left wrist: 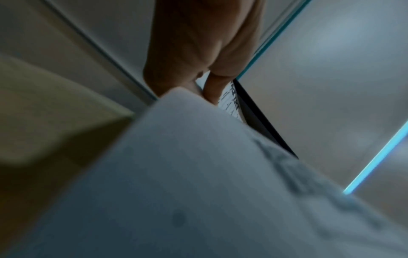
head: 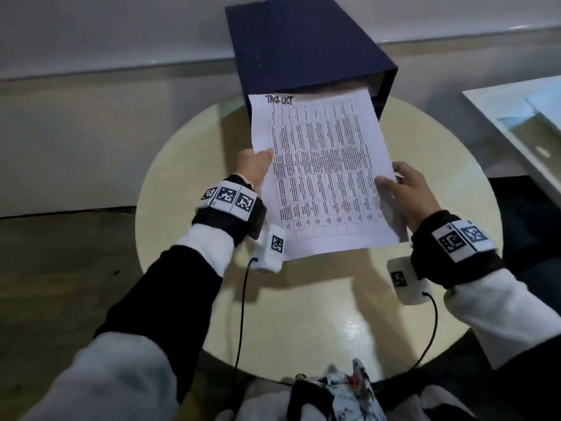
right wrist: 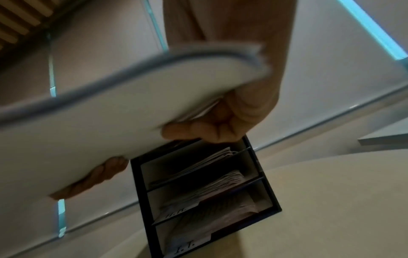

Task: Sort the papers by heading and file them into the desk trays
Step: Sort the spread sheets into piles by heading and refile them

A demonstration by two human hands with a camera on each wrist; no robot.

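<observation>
Hands (head: pixel 331 180), two, gripping papers (head: pixel 326 174)

surface: round cream table (head: pixel 194 165) | on it: dark blue tray unit (head: pixel 306 47) at far edge, standing | tray shelves (right wrist: pixel 205 192) hold papers | floor around table

White paper (head: pixel 324 177) with black grid print; navy tray unit (head: pixel 306 44); cream round table (head: pixel 318 314).

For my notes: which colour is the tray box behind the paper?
Dark navy blue tray box, shown best in the head view.
</observation>
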